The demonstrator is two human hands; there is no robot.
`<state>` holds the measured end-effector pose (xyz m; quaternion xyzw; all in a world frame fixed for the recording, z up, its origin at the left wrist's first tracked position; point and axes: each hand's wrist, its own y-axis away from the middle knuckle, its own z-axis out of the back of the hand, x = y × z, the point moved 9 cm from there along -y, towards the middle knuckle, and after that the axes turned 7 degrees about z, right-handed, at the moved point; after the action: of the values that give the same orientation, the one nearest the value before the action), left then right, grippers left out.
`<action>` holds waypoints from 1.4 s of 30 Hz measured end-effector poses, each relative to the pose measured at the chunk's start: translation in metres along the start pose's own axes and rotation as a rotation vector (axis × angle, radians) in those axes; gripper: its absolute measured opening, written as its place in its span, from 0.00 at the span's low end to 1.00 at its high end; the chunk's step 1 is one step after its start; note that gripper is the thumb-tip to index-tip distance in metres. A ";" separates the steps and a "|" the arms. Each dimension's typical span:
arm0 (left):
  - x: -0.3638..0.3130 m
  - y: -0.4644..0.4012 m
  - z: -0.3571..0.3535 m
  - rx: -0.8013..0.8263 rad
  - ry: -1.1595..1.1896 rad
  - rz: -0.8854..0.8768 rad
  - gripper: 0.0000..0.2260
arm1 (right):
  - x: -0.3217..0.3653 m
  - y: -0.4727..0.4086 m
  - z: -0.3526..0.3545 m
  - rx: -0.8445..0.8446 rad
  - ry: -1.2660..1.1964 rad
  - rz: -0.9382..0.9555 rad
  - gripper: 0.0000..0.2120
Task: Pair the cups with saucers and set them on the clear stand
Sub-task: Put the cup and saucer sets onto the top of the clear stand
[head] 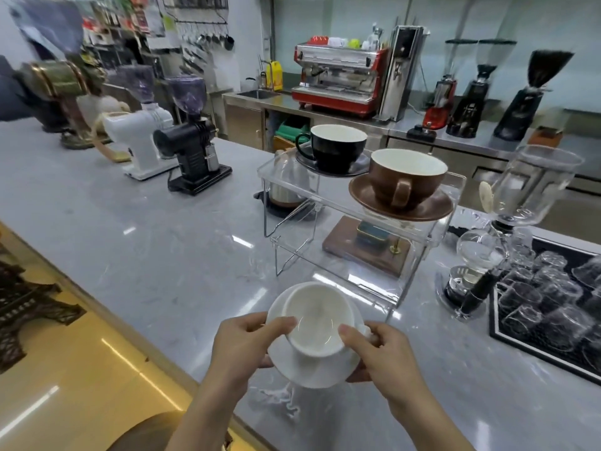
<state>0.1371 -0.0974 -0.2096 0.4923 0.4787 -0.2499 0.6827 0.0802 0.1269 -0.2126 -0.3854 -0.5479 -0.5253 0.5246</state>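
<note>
A white cup sits on a white saucer, both held above the grey counter near its front edge. My left hand grips the saucer's left rim, thumb on the cup's lip. My right hand holds the right rim by the cup's handle. Beyond them stands the clear stand. On its top tier a black cup rests on a black saucer at the back left. A brown cup on a brown saucer stands at the right.
Under the stand lie a wooden tray with a small tin and a kettle. A glass siphon brewer and a black mat of upturned glasses are to the right. White and black grinders line the left.
</note>
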 end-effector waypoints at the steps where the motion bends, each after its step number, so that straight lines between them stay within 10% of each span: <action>1: -0.004 -0.003 0.004 -0.004 0.009 -0.007 0.02 | 0.003 -0.003 -0.004 -0.007 0.001 0.005 0.14; 10: -0.049 -0.041 0.015 -0.003 0.077 -0.090 0.12 | 0.039 -0.030 -0.024 -0.089 -0.017 0.079 0.14; 15: -0.067 -0.068 0.012 -0.057 0.065 -0.123 0.38 | 0.052 -0.046 -0.025 -0.161 -0.041 0.109 0.16; 30: -0.106 -0.134 -0.046 -0.021 0.083 -0.170 0.30 | 0.074 -0.099 -0.007 -0.467 -0.088 0.169 0.07; 36: -0.121 -0.165 -0.074 0.046 0.016 -0.180 0.28 | 0.070 -0.126 0.007 -0.576 -0.101 0.136 0.25; 42: -0.124 -0.188 -0.090 0.047 -0.066 -0.180 0.31 | 0.066 -0.143 0.014 -0.612 -0.088 0.104 0.20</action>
<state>-0.1038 -0.1052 -0.1849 0.4547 0.4921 -0.3378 0.6610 -0.0717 0.1105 -0.1714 -0.5754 -0.3659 -0.6212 0.3863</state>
